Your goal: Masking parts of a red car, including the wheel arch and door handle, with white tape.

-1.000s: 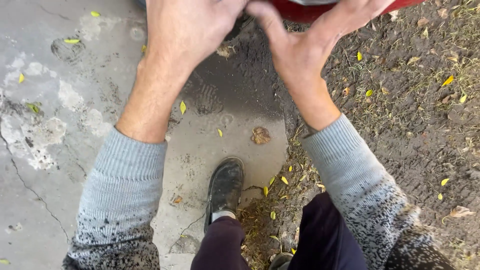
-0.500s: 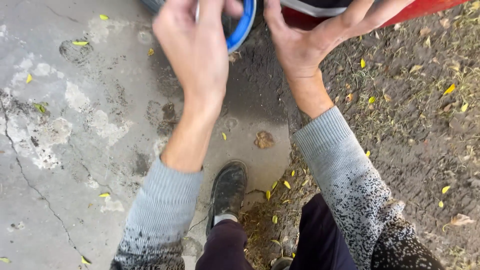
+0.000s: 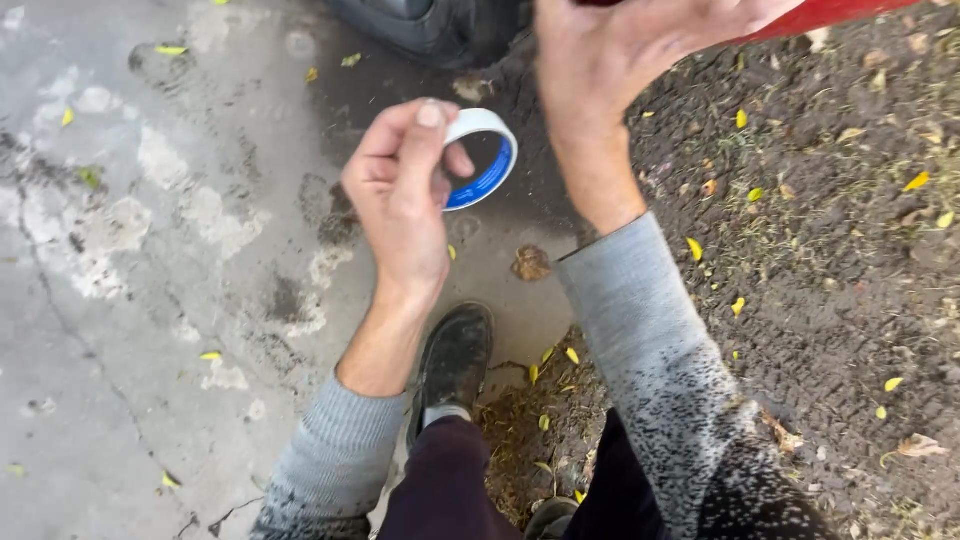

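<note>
- Cracked, stained concrete fills the left of the head view, and dark soil strewn with small yellow leaves lies on the right.
- At the top edge a black tyre is seen, with a strip of red bodywork beside it on the right.
- The left hand is raised over the concrete, its fingers curled and pinched on a roll of tape.
- The roll of tape is white on its outer face and blue on its inner face; it is held tilted, on the thumb side of the left hand, just below the tyre and clear of the ground.
- The right hand is lifted to the top of the view, against the red bodywork; its fingertips are cut off by the edge, so whether anything is grasped cannot be told.
- Both forearms are covered by grey knitted sleeves, pushed up from the wrists and darkly speckled lower down.
- A black shoe is planted on the concrete between the arms, with dark trousers above it.
- A brown dry leaf lies on the concrete just beside the right sleeve.
</note>
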